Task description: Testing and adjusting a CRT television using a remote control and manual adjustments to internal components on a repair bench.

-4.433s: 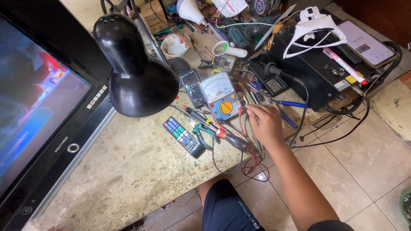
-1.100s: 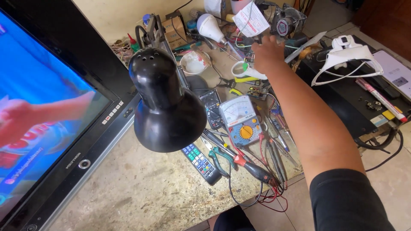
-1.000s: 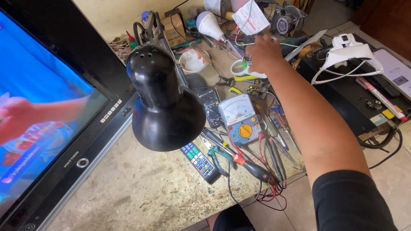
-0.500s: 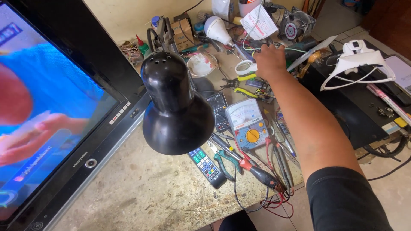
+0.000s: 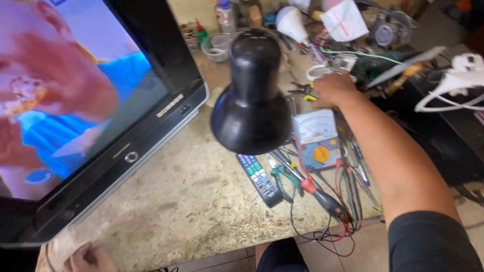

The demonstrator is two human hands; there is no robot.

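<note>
A television [image 5: 91,116] is stood on the left part of the tabletop [image 5: 191,201], and a desk lamp [image 5: 252,100] is hung over the middle, just right of the television's lower corner. Under and to the right of the lamp shade a remote control [image 5: 259,179], pliers [image 5: 283,176], a screwdriver [image 5: 322,199] and a multimeter [image 5: 316,140] are laid side by side, the multimeter farthest back. Behind the multimeter the right hand [image 5: 334,89] is placed among cluttered tools, a bulb [image 5: 292,22] is set farther back still, and the left hand [image 5: 91,258] is rested at the tabletop's near left edge.
</note>
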